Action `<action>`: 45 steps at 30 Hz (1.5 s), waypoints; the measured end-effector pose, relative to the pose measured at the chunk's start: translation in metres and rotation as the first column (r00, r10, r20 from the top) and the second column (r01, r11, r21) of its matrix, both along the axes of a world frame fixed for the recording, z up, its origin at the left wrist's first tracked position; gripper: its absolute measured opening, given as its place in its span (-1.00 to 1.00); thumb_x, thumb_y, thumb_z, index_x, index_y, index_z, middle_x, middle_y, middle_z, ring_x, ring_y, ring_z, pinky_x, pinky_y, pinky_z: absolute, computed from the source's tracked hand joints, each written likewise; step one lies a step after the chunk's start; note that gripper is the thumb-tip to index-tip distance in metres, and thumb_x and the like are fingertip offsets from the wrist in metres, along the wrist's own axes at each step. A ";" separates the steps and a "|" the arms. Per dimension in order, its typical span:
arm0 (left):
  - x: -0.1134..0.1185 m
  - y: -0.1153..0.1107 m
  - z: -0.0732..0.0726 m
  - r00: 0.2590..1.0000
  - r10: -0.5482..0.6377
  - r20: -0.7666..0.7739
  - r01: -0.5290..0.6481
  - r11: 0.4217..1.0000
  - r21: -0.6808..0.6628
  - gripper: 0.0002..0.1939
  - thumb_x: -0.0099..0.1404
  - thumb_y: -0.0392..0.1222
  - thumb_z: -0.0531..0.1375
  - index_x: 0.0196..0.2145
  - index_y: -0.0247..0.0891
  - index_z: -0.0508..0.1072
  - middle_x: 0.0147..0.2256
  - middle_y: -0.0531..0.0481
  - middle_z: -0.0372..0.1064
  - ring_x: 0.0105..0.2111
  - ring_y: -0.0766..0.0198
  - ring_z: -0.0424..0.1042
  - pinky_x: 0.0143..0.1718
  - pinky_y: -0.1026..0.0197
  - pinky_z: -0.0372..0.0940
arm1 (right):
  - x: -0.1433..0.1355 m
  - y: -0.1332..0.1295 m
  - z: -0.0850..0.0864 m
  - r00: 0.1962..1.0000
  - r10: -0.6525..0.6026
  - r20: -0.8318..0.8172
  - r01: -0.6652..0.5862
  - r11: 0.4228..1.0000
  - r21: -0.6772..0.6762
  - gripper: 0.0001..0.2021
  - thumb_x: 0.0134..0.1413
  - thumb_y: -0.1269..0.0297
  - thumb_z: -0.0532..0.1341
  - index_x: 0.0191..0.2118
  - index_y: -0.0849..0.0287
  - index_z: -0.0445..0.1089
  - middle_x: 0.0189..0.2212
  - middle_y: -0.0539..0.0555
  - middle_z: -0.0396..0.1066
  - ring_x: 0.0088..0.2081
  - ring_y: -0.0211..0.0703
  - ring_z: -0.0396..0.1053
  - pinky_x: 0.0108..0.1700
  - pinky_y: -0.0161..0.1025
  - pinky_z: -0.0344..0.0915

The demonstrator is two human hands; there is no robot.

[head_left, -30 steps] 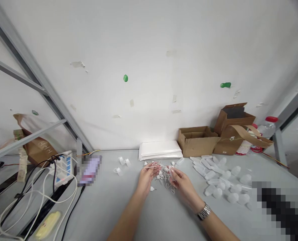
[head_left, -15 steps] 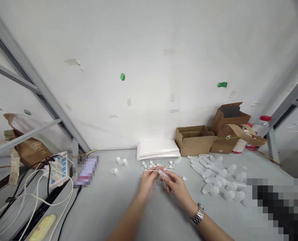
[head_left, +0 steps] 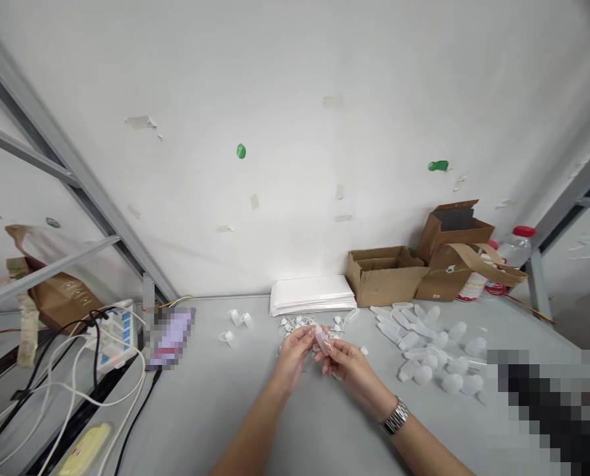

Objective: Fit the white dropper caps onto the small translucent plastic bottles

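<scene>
Between my hands is a small translucent plastic bottle (head_left: 323, 341), tilted with its top end up and to the left. My right hand (head_left: 350, 363) grips its lower body between thumb and fingers. At the top end, my left hand (head_left: 294, 356) is closed with its fingertips on the white cap, which they partly hide. Small white caps with loop straps (head_left: 295, 324) lie in a pile just behind and partly under my hands. To the right, many uncapped translucent bottles (head_left: 441, 340) are spread over the grey table.
Three capped bottles (head_left: 235, 318) stand or lie at left. Behind are a white stack of sheets (head_left: 312, 295), an open cardboard box (head_left: 387, 284) and a brown paper bag (head_left: 444, 271). A power strip (head_left: 119, 337) with tangled cables and a blurred phone (head_left: 172, 337) lie at left.
The bottle has turned more upright in my hands. The white strap that stretched out to the left from my left fingers no longer shows. My right hand has shifted slightly lower.
</scene>
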State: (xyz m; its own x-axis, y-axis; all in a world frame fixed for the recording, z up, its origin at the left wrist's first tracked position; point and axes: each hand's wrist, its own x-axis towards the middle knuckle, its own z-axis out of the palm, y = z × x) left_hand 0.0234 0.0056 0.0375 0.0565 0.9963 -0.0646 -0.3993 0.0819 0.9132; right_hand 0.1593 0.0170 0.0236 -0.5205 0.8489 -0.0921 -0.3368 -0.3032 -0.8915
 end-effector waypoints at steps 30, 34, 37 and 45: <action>0.000 0.004 -0.010 0.993 0.031 0.114 -0.022 0.997 -0.080 -0.67 -0.01 -0.07 0.28 -0.34 -0.39 0.50 -0.28 -0.20 0.43 -0.36 0.22 0.37 -0.45 0.28 0.21 | -0.007 0.001 -0.006 0.971 -0.166 0.174 0.121 0.963 0.241 -0.65 -0.19 0.01 0.27 -0.34 0.19 0.40 -0.49 0.01 0.40 -0.49 -0.23 0.27 -0.38 -0.26 0.19; 0.000 0.004 -0.008 0.990 -0.004 0.140 0.021 0.993 -0.116 -0.62 0.04 -0.01 0.24 -0.26 -0.36 0.48 -0.29 -0.18 0.43 -0.34 0.22 0.37 -0.40 0.26 0.24 | -0.008 0.000 -0.012 0.984 -0.095 0.148 0.060 0.972 0.228 -0.64 -0.08 -0.04 0.18 -0.42 0.23 0.39 -0.56 0.03 0.40 -0.52 -0.23 0.27 -0.40 -0.25 0.18; 0.000 0.002 -0.004 0.991 -0.029 0.133 0.046 0.990 -0.131 -0.65 0.05 -0.03 0.24 -0.28 -0.34 0.48 -0.33 -0.15 0.43 -0.37 0.25 0.37 -0.43 0.28 0.24 | -0.009 -0.002 -0.013 0.991 -0.070 0.115 0.043 0.974 0.221 -0.61 -0.05 -0.06 0.14 -0.43 0.23 0.39 -0.59 0.04 0.40 -0.53 -0.22 0.26 -0.40 -0.25 0.17; 0.003 0.004 -0.009 0.966 -0.161 0.205 0.185 0.977 -0.103 -0.64 0.08 0.00 0.20 -0.26 -0.34 0.45 -0.56 0.04 0.30 -0.70 0.42 0.19 -0.63 0.26 0.19 | -0.011 -0.007 -0.007 0.992 -0.053 -0.112 0.055 0.998 0.022 -0.65 -0.12 -0.02 0.22 -0.51 0.23 0.42 -0.65 0.05 0.37 -0.55 -0.26 0.23 -0.44 -0.30 0.11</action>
